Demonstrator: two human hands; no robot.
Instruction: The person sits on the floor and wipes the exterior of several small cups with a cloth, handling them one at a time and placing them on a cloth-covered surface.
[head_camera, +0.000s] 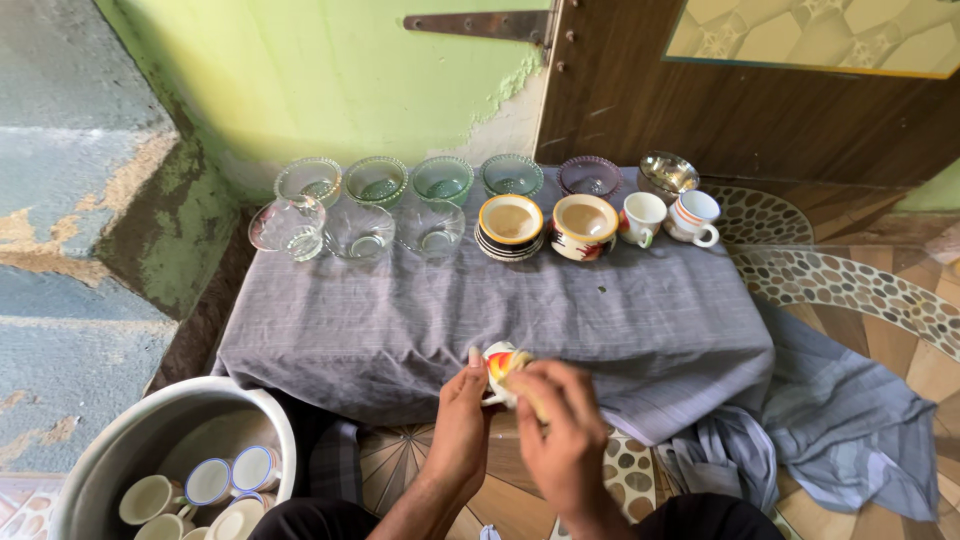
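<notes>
both hands meet at the near edge of the surface (400, 330), which is draped with a grey cloth (850, 420) that spills onto the floor at the right. the left hand (462, 420) is closed around a small cup (500, 362) with red, yellow and white colouring, holding it from the left side. the right hand (560, 420) is curled over the same cup from the right, its fingers (545, 385) covering part of the rim. along the far edge stands a row of glass bowls (378, 180), with more clear glass bowls (358, 232) just in front on the left. to the right of those sit two stacks of striped saucers and cups (511, 226), then two white mugs (668, 216) and a metal bowl (668, 172). at the near left, on the floor, a metal basin (160, 420) holds several white cups (210, 482).
</notes>
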